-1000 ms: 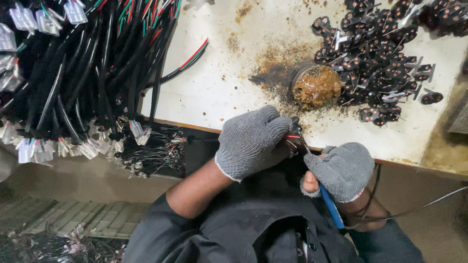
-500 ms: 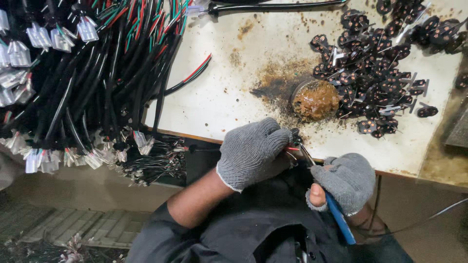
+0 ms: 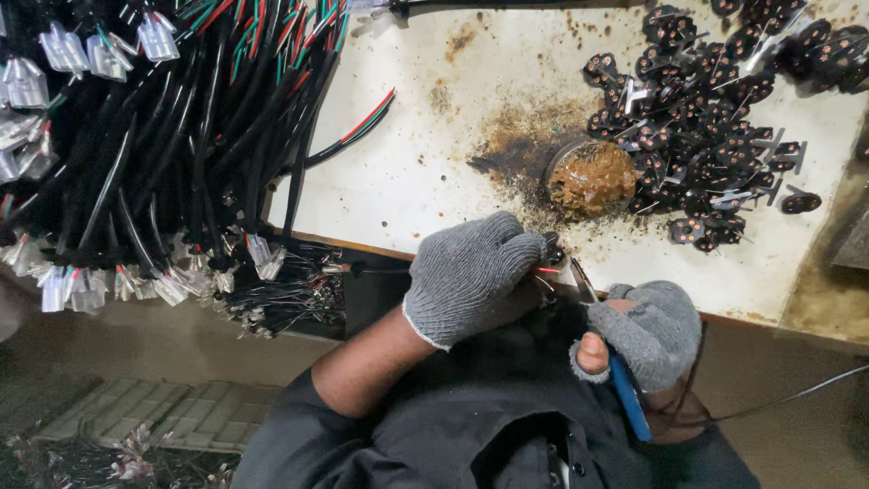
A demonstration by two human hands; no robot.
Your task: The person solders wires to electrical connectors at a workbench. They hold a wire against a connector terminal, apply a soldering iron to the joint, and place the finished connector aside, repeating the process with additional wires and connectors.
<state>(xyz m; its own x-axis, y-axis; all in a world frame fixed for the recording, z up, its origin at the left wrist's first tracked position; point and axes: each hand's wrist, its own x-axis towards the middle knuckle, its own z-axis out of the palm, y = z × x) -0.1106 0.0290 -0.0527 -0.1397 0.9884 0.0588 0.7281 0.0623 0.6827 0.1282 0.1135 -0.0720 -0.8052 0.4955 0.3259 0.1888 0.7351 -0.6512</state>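
A stained white worktable [image 3: 434, 181] carries a big bundle of black cables [image 3: 163, 154], a small round tin of brown paste [image 3: 593, 178] and a heap of black plug parts [image 3: 715, 118]. At its near edge, the gloved left hand [image 3: 475, 276] is closed around thin red wires [image 3: 546, 270]. The gloved right hand [image 3: 644, 333] is closed on a blue-handled soldering iron [image 3: 625, 398], whose tip is just beside the wires.

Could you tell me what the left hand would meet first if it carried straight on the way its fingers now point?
Probably the thin metal tip of the blue-handled tool in the right hand; the left hand already pinches red wires beside it.
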